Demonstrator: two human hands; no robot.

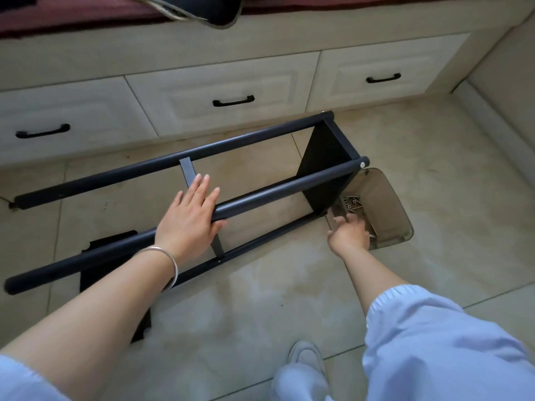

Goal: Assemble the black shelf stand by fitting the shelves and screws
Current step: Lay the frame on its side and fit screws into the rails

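Observation:
The black shelf stand [162, 160] lies on its side on the tiled floor, long round poles running from lower left to upper right. One black shelf panel [324, 166] is fitted between the poles at the right end. My left hand [188, 218] rests flat on the nearest upper pole, fingers straight, thumb under the pole. My right hand [348, 231] reaches into a smoky translucent tray [388, 204] beside the stand's right end, fingers curled down among the metal screws [353, 204]; what the fingers hold is hidden. A loose black panel [113, 244] lies under the stand at the left.
A cream cabinet with black-handled drawers [231, 101] runs along the back, close behind the stand. My slippered foot [307, 357] and pale blue trouser leg [434, 342] are at the bottom right. A wall [509, 91] closes the right side.

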